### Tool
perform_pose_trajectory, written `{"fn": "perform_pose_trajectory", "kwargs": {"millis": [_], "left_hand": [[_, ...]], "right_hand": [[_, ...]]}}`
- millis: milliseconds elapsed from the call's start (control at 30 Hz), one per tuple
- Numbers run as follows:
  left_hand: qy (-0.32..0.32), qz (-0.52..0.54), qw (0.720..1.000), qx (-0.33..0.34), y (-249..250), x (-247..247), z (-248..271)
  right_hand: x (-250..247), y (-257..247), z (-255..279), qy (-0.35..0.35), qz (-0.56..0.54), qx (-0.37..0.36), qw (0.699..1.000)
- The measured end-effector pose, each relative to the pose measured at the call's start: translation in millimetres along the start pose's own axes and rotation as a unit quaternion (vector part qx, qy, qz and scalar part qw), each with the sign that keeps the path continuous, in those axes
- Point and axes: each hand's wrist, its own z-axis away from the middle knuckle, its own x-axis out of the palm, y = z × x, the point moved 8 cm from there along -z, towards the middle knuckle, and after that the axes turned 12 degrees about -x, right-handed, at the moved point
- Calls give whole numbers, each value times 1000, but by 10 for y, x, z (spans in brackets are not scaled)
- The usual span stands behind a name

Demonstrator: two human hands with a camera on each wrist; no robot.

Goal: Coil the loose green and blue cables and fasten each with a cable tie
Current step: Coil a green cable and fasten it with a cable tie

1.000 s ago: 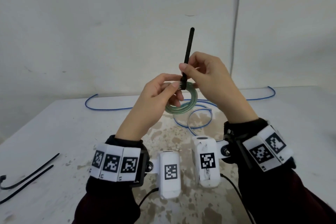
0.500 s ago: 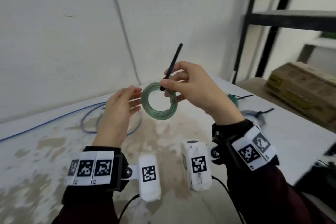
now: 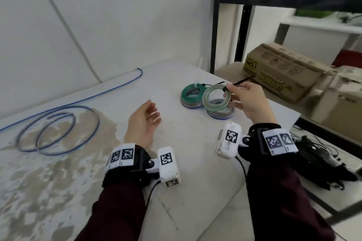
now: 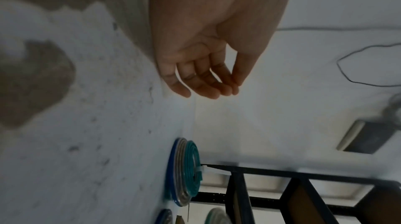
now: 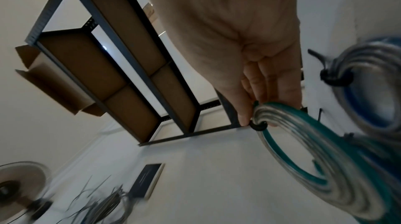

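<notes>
Two stacks of tied coils sit on the table; right hand pinches the green coil by its tie just above the nearer stack — lower flat, centred; left hand relaxed, empty.

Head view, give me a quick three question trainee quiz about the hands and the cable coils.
1. True or false: the left hand holds a cable.
2. Which hand holds the green coil by its black cable tie? A) left B) right C) both
3. Fill in: the loose blue cable lies on the ____.

Key: 1 false, it is empty, with relaxed fingers. 2 B, the right hand, above the two stacks of finished coils. 3 table.
</notes>
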Motion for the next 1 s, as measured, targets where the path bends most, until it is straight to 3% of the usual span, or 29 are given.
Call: {"fn": "perform_pose_trajectory", "kwargs": {"millis": [233,333,500,667,833,1000], "left_hand": [[19,-70,993,97,29,-80,-91],[12,-145,981,130,29,-48,-98],[4,-167,976,140,18,-43,-92],[-2,-170,975,139,12,-43,-79],[-5,-172,975,141,11,-36,-63],[4,-210,965,156,7,-19,2]], "right_hand": [[-109,398,-184,26,46,46,998],[-159,421,-238,52,146,31,987],[-158,331,-233,45,315,-13,948],[-232,384,-183,73,315,2,946],[-186,270,-179,78,317,-69,943],[-68,137,-128,82,174,-129,973]]}}
